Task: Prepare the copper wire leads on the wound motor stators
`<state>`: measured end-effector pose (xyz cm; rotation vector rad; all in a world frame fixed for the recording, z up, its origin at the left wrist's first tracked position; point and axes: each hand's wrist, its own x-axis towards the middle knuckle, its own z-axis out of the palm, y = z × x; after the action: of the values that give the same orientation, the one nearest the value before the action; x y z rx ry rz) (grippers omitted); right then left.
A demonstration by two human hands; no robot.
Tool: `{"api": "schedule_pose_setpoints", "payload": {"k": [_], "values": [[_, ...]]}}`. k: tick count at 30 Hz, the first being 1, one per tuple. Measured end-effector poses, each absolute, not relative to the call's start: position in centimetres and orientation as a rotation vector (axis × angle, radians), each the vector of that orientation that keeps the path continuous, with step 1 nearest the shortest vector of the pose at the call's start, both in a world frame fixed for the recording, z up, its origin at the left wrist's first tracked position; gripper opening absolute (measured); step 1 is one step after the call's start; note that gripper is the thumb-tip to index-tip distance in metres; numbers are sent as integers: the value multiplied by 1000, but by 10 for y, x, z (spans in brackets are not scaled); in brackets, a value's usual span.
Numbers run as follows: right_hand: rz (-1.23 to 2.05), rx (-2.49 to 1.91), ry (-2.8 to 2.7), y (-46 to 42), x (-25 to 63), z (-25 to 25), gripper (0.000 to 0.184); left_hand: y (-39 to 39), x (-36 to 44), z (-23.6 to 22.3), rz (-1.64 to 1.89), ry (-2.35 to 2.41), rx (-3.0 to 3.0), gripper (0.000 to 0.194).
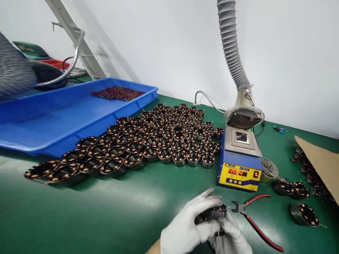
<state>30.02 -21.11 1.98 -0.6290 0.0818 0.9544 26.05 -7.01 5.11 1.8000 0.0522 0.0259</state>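
Both my hands wear white gloves and meet low in the middle of the view. My left hand (189, 224) wraps over the top of a round black motor stator with copper windings (213, 213). Below and to the right, my right hand (230, 238) closes around the same stator. Red-handled cutting pliers (255, 220) lie on the green mat just right of my hands, jaws pointing toward the stator.
Several rows of wound stators (148, 141) cover the mat (119, 208) ahead. A blue tray (66, 116) sits at left. A blue and yellow solder pot (239, 158) stands under a fume hose (233, 53). Loose stators (303, 214) and brown cardboard (323, 162) lie at right.
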Motion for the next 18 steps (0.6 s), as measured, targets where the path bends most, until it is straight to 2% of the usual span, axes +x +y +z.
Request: {"api": "schedule_pose_setpoints", "payload": {"k": [2,9,11,14,15,16,18], "values": [[1009,-608,87,-213,300,22,32,-71,264,55,38,98,1751,21],[1174,-510,68,-213,304,22,38,-64,270,52,70,340,1496,33],[1163,-514,105,-214,305,20,39,-61,268,50,-46,250,1495,43],[1134,-562,114,-215,305,18,41,-64,266,49,-141,43,1584,71],[1131,-571,108,-215,304,18,42,-66,267,49,-125,25,1600,71],[1136,-576,99,-215,304,19,41,-69,268,48,-115,30,1603,66],[1162,-577,74,-213,304,19,38,-76,271,47,-79,106,1570,39]]}}
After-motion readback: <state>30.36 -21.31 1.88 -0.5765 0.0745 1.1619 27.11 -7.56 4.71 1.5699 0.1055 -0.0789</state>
